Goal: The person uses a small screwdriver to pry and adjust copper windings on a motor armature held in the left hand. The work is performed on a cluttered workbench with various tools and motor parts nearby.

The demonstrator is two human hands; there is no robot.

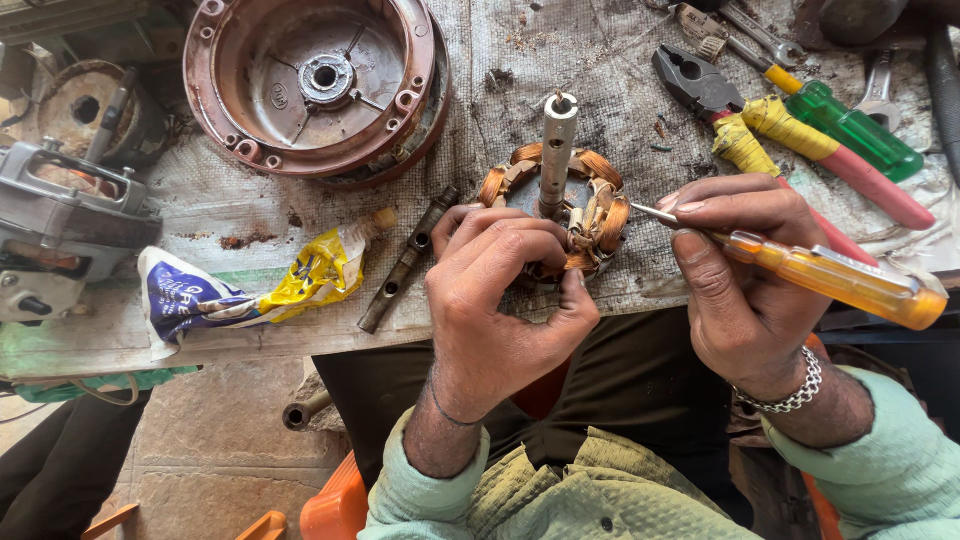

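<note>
The left hand (500, 300) is curled over the near edge of a round motor stator (560, 205), its fingers closed on the rim so that the front of the copper windings is hidden beneath them. The stator sits on the bench (600, 60) just at its front edge, with a grey metal shaft (556, 150) standing up from its middle. The right hand (745, 280) pinches an orange-handled screwdriver (835, 278) between thumb and fingers; the thin blade reaches toward the windings on the stator's right side, and whether the tip touches them is hard to make out. A chain bracelet (790, 395) circles the right wrist.

Just left of the left hand lies a dark slotted metal bar (405, 262), and beyond it a crumpled yellow and blue packet (250, 290). Further back rests a rusty red round motor housing (315, 85). To the right, behind the screwdriver, lie pliers (790, 135) with yellow tape on red handles, and a green-handled screwdriver (850, 125). A grey motor body (60, 220) is cut off by the left edge.
</note>
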